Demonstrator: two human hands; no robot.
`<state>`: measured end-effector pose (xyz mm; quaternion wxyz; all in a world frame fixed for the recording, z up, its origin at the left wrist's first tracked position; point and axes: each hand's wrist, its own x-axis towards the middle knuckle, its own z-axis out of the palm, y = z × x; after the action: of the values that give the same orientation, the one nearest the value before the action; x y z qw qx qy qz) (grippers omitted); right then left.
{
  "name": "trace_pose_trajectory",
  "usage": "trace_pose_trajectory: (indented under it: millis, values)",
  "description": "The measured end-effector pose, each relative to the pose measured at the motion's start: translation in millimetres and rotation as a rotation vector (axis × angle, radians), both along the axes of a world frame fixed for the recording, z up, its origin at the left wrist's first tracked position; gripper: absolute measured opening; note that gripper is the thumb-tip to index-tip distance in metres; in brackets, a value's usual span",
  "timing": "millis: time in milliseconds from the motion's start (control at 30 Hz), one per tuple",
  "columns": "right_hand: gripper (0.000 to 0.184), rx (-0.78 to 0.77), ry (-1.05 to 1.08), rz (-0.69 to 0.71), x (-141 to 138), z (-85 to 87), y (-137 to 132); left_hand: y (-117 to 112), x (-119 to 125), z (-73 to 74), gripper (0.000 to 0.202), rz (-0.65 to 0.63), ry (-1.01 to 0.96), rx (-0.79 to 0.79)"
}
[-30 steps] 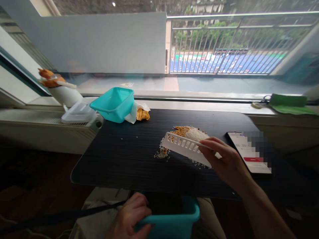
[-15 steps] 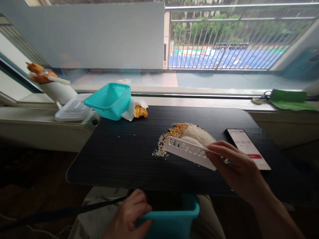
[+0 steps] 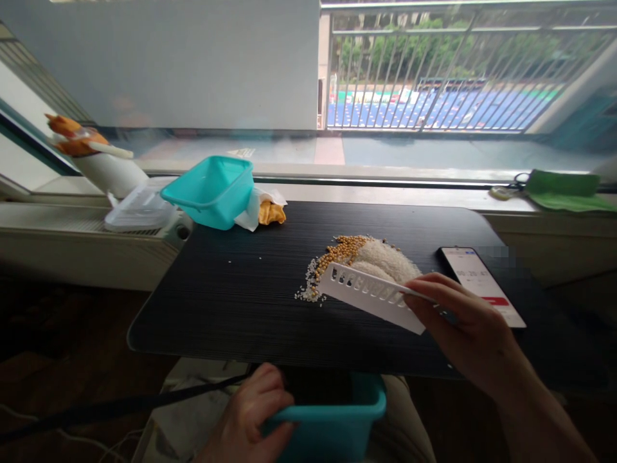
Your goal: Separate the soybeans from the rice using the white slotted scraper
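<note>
My right hand [image 3: 465,321] pinches the right end of a white plastic strip with a row of slots [image 3: 369,297], tilted across the near side of a heap. That heap is white rice [image 3: 385,257], with yellow-brown beans [image 3: 344,247] along its far left side and loose grains spilling left. Part of the heap is hidden behind the strip. Below the table's near edge, my left hand [image 3: 258,411] is closed around the rim of a teal plastic bin [image 3: 337,415]. Its inside is dark, so I cannot tell what it contains.
The black table [image 3: 231,308] stands against the window sill. On it are a phone [image 3: 482,283] at right, and a tilted teal container [image 3: 212,193] and a crumpled yellow packet [image 3: 271,213] at back left. A clear lid [image 3: 142,206] and green cloth [image 3: 562,190] lie beyond.
The slotted strip and my right hand have shifted slightly to the right. My left hand keeps its grip on the bin, and the view has tilted down a little.
</note>
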<state>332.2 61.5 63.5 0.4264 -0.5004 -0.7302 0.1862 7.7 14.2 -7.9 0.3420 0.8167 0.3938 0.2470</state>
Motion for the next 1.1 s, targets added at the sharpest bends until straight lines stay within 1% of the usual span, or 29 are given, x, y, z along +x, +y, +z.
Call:
trace_pose_trajectory:
  millis: [167, 367, 467, 533, 700, 867, 1000, 1100]
  values:
    - [0.018, -0.019, 0.019, -0.009, -1.3, -7.7, 5.6, -0.1, 1.0, 2.5, 0.017, 0.008, -0.004, -0.007]
    - [0.013, -0.054, 0.049, -0.053, 1.8, -2.7, 0.7, -1.0, 1.9, 4.1, 0.018, 0.016, 0.021, 0.002]
    - [0.01, -0.086, 0.061, -0.106, 1.5, -6.4, 4.2, -1.2, 2.2, 3.9, 0.019, 0.01, 0.039, 0.003]
    - [0.012, -0.121, 0.086, -0.156, 0.3, -11.4, 8.8, -1.1, 2.6, 4.2, 0.019, 0.003, 0.042, 0.005]
    - [0.026, -0.22, 0.154, -0.279, -0.2, -20.3, 15.8, -0.2, 2.6, 6.0, 0.02, -0.013, 0.048, -0.003]
    - [0.034, -0.354, 0.267, -0.275, 4.4, -24.4, 17.0, 0.1, 0.9, 5.9, 0.02, -0.012, 0.048, -0.008]
    - [0.038, -0.405, 0.354, -0.303, 4.3, -24.0, 22.1, -0.4, 2.3, 6.1, 0.02, -0.011, 0.039, -0.002]
    - [0.041, -0.435, 0.395, -0.279, 4.0, -21.1, 24.6, -0.8, 3.4, 6.8, 0.02, 0.0, 0.037, -0.007]
